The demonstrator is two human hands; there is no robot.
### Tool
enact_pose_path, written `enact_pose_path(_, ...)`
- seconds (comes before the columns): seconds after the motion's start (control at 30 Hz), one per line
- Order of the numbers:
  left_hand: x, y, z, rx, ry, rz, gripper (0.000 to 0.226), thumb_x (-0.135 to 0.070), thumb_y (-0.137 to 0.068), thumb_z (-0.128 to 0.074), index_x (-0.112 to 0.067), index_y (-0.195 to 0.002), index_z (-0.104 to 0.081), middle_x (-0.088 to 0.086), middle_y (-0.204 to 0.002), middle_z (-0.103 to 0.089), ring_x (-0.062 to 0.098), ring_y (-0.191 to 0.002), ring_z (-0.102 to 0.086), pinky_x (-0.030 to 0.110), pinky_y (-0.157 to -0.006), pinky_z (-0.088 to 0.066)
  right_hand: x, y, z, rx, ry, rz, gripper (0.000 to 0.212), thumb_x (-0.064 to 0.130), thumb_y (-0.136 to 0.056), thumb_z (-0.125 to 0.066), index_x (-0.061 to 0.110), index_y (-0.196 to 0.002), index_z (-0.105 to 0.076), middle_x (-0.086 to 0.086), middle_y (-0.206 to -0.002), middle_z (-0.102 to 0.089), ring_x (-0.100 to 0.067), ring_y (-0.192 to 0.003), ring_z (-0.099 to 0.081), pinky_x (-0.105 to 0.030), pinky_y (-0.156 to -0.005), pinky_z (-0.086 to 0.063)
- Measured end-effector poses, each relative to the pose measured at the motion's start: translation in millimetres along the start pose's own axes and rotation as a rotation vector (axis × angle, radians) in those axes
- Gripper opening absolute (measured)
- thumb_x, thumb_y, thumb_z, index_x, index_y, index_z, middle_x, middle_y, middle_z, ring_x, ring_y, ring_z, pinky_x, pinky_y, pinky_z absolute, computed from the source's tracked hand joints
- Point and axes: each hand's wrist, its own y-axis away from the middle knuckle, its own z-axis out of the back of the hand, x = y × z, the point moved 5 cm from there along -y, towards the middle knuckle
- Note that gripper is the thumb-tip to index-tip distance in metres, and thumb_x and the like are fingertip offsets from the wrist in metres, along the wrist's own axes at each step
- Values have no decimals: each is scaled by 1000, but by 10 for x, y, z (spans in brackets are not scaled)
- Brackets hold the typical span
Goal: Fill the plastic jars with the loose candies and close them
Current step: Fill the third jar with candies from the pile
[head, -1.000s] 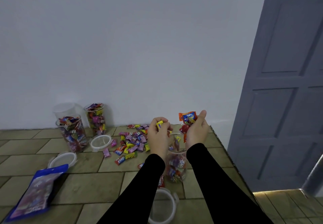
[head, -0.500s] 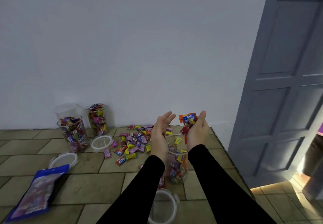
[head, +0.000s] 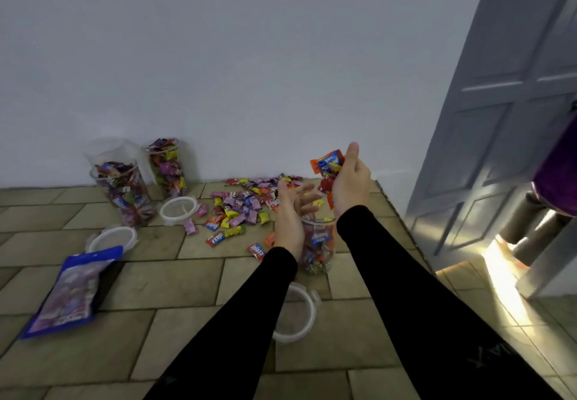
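Near the right edge of the tiled surface [head: 187,281], an open plastic jar [head: 318,250] partly filled with wrapped sweets, standing upright between two black-sleeved forearms. Above its mouth, left hand [head: 292,212] with fingers spread and relaxed, holding nothing. Just right of it and higher, right hand [head: 349,187] curled round a bunch of candies [head: 329,170], thumb up, an orange-and-blue wrapper sticking out at the top. Beyond the left hand, toward the wall, a loose pile of candies [head: 243,206] in pink, yellow, red and blue, scattered over the tiles. Far left, against the wall, two full jars [head: 125,193] without lids and an empty one behind them. Two white lids [head: 179,211] lying flat near those jars, a third lid [head: 296,315] on the near side of the jar between the arms. Near left, a blue candy bag [head: 71,290] lying flat. Right of the surface, a grey door [head: 505,103], with bright light on the floor at its foot.
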Motion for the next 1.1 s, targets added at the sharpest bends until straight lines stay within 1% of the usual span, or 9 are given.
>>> enact_pose_path(0.1, 84, -1, 20, -2, 46, 51, 75, -75, -87, -28, -13, -81, -70, -1, -66, -65, 8, -52, -52, 27, -57, -36, -61, -5, -9, 27, -6, -21, 54, 54, -98, -32, 14, -67, -48, -5, -57, -45, -21, -54, -41, -36, -55, -37)
enact_pose_path(0.33, 208, -52, 95, -75, 38, 33, 82, -80, -83, -32, -11, -77, -75, 6, -73, -71, 15, -58, -54, 26, -61, -40, -79, 16, 12, 89, -82, -67, 53, 57, -96, -37, 16, -62, -44, 0, -54, -47, -11, -45, -44, -28, -51, -41)
enact_pose_path(0.47, 221, -62, 97, -71, 39, 21, 79, -77, -84, -33, -12, -74, -76, 5, -70, -71, 15, -56, -57, 28, -61, -43, -78, 16, -1, 170, -117, -32, 47, 51, -95, -45, 9, -76, -51, -11, -67, -51, -12, -48, -48, -26, -48, -44)
enact_pose_path(0.6, 263, -70, 99, -61, 65, 63, 84, -71, -89, -32, 2, -91, -72, 9, -73, -70, 17, -57, -58, 26, -57, -48, -91, 23, -6, 201, -99, 10, 39, 39, -98, -47, 12, -71, -50, -7, -65, -52, -9, -49, -48, -17, -44, -40)
enact_pose_path(0.73, 260, -83, 118, -84, 78, 68, 81, -70, -90, -33, 0, -90, -73, 12, -78, -69, 18, -60, -54, 28, -60, -42, -112, 2, -47, 221, -66, 4, 35, 36, -100, -45, 16, -71, -51, -6, -70, -55, -15, -63, -54, -22, -56, -42)
enact_pose_path(0.87, 260, -61, 121, -85, 52, 82, 77, -73, -88, -36, -7, -90, -76, 18, -98, -72, 33, -87, -67, 40, -86, -53, -81, 23, -60, 258, -122, 8, 34, 24, -101, -45, 11, -69, -48, -6, -62, -46, -13, -52, -44, -23, -52, -39)
enact_pose_path(0.93, 257, -49, 128, -89, 58, 94, 80, -74, -86, -37, -4, -92, -75, 24, -106, -69, 37, -96, -65, 52, -97, -49, -64, 35, -60, 279, -163, 12, 36, 18, -100, -47, 11, -65, -49, -3, -56, -43, -16, -50, -40, -26, -52, -38)
enact_pose_path(1.0, 209, -42, 122, -122, 68, 72, 78, -69, -92, -34, -2, -87, -75, 27, -101, -68, 39, -89, -63, 52, -92, -49, -66, 36, -70, 305, -161, 7, 37, 16, -99, -47, 11, -62, -48, 1, -47, -41, -17, -47, -40, -29, -51, -34)
enact_pose_path(1.1, 173, -45, 144, -148, 66, 38, 75, -60, -97, -31, 0, -85, -73, 21, -84, -68, 27, -64, -61, 35, -67, -52, -70, 69, -88, 334, -174, -33, 36, 12, -96, -50, 11, -61, -45, 1, -49, -40, -19, -48, -38, -27, -48, -33)
